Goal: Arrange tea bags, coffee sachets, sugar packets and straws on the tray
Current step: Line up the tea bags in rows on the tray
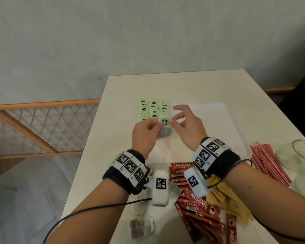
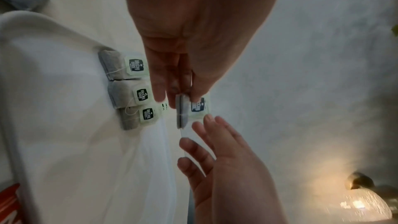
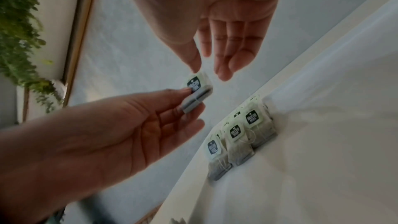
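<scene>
Coffee sachets (image 1: 199,206): loose heap on the surface (image 1: 183,85), nearest, short of the tray (image 1: 236,120). Straws (image 1: 269,161): right of the tray. Left hand (image 1: 144,131): pinches one tea bag (image 1: 164,124) above the tray's left half. Right hand (image 1: 185,124): fingers relaxed, thumb at the tag, holding nothing. Tea bag rows (image 1: 153,110): tray's far left corner. Step in hand: tea bags. Next move likely calls for laying this bag at the near end of a row.

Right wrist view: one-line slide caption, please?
Left hand pinches a tea bag above the tray's rows; right hand open.
</scene>
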Demonstrator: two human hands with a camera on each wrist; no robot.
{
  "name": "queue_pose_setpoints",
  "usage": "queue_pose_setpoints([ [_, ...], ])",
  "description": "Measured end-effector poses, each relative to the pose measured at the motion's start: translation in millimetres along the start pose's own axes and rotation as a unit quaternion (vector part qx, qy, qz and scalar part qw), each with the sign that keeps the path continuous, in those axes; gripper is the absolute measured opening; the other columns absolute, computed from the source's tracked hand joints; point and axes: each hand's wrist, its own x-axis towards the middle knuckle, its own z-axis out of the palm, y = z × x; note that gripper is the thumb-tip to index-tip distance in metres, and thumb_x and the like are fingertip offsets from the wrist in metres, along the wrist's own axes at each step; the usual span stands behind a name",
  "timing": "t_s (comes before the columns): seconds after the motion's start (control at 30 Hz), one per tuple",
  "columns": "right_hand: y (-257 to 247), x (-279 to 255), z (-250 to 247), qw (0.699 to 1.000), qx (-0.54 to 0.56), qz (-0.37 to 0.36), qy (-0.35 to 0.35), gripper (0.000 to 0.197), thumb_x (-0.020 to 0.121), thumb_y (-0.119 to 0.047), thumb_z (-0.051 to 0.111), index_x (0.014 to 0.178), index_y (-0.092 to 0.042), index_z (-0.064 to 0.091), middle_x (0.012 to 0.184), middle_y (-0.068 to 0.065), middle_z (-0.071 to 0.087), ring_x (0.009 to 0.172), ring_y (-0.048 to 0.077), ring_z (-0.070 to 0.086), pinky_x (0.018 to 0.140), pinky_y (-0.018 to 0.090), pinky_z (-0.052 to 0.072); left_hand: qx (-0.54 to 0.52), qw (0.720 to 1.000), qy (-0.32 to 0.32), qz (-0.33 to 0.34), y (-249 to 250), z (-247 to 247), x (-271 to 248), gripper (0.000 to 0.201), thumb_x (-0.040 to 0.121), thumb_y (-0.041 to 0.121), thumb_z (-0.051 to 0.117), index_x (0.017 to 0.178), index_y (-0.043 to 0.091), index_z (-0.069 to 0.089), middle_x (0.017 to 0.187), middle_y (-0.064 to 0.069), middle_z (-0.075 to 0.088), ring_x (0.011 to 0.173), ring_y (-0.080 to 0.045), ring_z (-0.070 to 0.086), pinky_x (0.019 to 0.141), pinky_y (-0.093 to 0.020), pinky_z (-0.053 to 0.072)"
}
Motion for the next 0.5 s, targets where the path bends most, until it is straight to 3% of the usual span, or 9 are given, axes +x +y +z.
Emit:
queue_pose_setpoints([
  [0.03, 3, 3, 0, 1.0, 0.018, 0.012, 0.004, 0.031, 0.091, -0.027, 0.063, 0.121, -0.027, 0.054, 0.095, -0.011, 0.064, 0.069, 0.013, 0.063, 0.07, 0.027, 0.05, 0.006, 1.0, -0.003, -0.001, -1, -1, 2, 0.005, 0.091, 0.015, 0.068, 0.09, 0.015, 0.073, 0.086, -0.011, 0.075, 0.074, -0.012, 0.065, 0.068, -0.023, 0.053],
  [0.1, 5, 7, 2, 0.999, 0.036, 0.03, -0.008, 0.021, 0.09, -0.027, 0.066, 0.111, -0.026, 0.062, 0.093, -0.009, 0.066, 0.072, 0.016, 0.065, 0.069, 0.029, 0.051, 0.013, 1.0, -0.016, 0.001, -4, -3, 3, 0.006, 0.089, 0.016, 0.07, 0.092, 0.014, 0.075, 0.085, -0.007, 0.076, 0.074, -0.01, 0.065, 0.064, -0.016, 0.047],
  [0.17, 10, 9, 5, 0.997, 0.044, 0.045, -0.037, 0.008, 0.09, -0.025, 0.067, 0.096, -0.02, 0.068, 0.085, -0.005, 0.068, 0.071, 0.018, 0.066, 0.064, 0.029, 0.052, 0.017, 0.999, -0.033, 0.003, -8, -5, 4, 0.007, 0.088, 0.016, 0.071, 0.093, 0.014, 0.075, 0.084, -0.004, 0.076, 0.077, -0.012, 0.069, 0.07, -0.02, 0.051],
  [0.27, 20, 10, 9, 0.992, 0.047, 0.079, -0.087, 0.01, 0.091, -0.02, 0.065, 0.094, -0.011, 0.069, 0.075, 0.003, 0.068, 0.061, 0.013, 0.064, 0.055, 0.024, 0.051, 0.121, 0.991, -0.056, 0.02, -18, -11, 9, 0.007, 0.084, 0.016, 0.075, 0.091, 0.017, 0.073, 0.083, 0.003, 0.075, 0.08, -0.011, 0.07, 0.076, -0.019, 0.052],
  [0.37, 37, 11, 13, 0.983, 0.016, 0.137, -0.124, 0.01, 0.093, -0.018, 0.063, 0.098, -0.01, 0.069, 0.072, 0.002, 0.068, 0.055, 0.009, 0.063, 0.051, 0.019, 0.049, 0.274, 0.959, -0.05, 0.052, -29, -20, 17, 0.015, 0.084, 0.011, 0.07, 0.092, 0.024, 0.07, 0.086, 0.009, 0.071, 0.082, -0.01, 0.067, 0.078, -0.026, 0.055],
  [0.5, 51, 17, 14, 0.976, 0.039, 0.191, -0.098, 0.01, 0.092, -0.013, 0.064, 0.099, -0.007, 0.068, 0.07, 0.003, 0.067, 0.049, 0.008, 0.06, 0.047, 0.015, 0.048, 0.414, 0.907, -0.055, 0.056, -33, -23, 27, 0.026, 0.086, 0.007, 0.055, 0.097, 0.028, 0.066, 0.092, 0.009, 0.067, 0.087, -0.015, 0.063, 0.078, -0.036, 0.053],
])
